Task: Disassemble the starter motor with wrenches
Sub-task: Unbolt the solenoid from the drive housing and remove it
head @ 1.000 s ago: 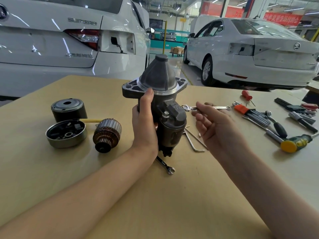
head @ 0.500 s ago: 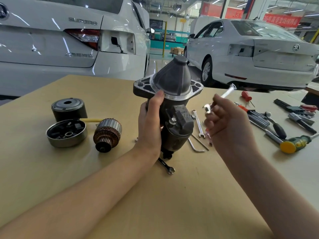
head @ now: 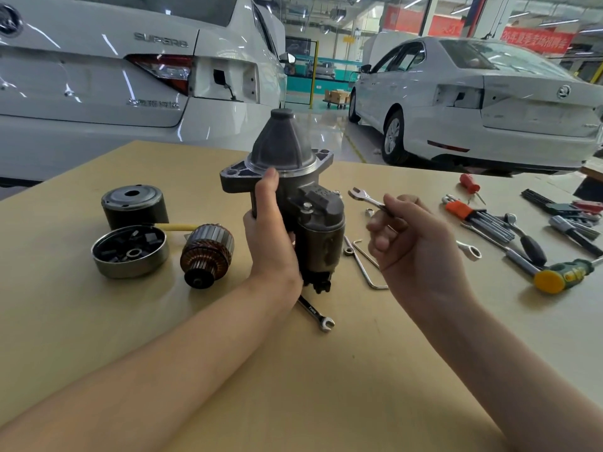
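Upright, the starter motor (head: 295, 203) stands in my left hand (head: 269, 236), long axis vertical, cone nose up, above the desk (head: 293, 386). My right hand (head: 414, 243) pinches an open-end wrench (head: 365, 198) just beside it. Armature (head: 207, 254) lies left; hex keys (head: 367, 265) right.

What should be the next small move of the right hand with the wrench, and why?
Probably bring the small wrench left and down onto the terminal nut on the starter motor. The right hand grips the wrench with its open end toward the motor, not yet touching it, and the left hand holds the motor upright above the table.
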Action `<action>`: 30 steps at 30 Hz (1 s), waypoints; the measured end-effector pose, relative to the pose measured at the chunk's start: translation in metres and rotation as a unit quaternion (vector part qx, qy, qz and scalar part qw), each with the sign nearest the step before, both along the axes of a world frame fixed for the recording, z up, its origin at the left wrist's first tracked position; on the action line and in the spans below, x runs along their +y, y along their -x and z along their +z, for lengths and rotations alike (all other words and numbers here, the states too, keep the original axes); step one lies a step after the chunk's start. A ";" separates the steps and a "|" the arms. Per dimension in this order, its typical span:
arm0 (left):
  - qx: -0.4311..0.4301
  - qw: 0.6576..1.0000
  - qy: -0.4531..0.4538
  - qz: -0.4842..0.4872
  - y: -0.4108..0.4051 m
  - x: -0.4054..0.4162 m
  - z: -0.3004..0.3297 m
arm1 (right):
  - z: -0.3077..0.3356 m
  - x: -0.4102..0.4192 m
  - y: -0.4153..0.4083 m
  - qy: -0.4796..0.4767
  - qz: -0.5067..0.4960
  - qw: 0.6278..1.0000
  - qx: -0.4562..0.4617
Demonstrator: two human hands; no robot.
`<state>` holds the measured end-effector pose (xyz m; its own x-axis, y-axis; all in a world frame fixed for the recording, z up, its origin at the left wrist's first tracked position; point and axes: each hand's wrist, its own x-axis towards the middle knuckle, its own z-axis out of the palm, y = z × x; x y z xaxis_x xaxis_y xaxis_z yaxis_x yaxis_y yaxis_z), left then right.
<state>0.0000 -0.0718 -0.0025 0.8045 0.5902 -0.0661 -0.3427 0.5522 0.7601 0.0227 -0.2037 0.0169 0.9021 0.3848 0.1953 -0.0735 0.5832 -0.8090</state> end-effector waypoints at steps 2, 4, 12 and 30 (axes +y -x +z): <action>0.002 1.000 0.003 0.004 0.000 0.000 0.000 | -0.001 0.001 0.000 0.003 0.020 1.000 -0.012; 0.002 1.000 0.004 0.001 0.000 0.000 0.001 | -0.003 0.003 0.000 0.014 0.032 0.999 -0.022; 0.008 0.999 -0.033 -0.013 0.003 -0.005 0.001 | -0.001 -0.001 -0.004 0.054 -0.009 0.998 -0.013; -0.021 0.986 -0.142 -0.087 0.006 -0.009 0.004 | 0.007 -0.008 0.001 0.229 -0.093 0.961 -0.125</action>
<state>-0.0061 -0.0812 0.0015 0.8938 0.4326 0.1182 -0.2962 0.3716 0.8799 0.0214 -0.2113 0.0244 0.9102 0.3191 0.2639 0.2280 0.1458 -0.9627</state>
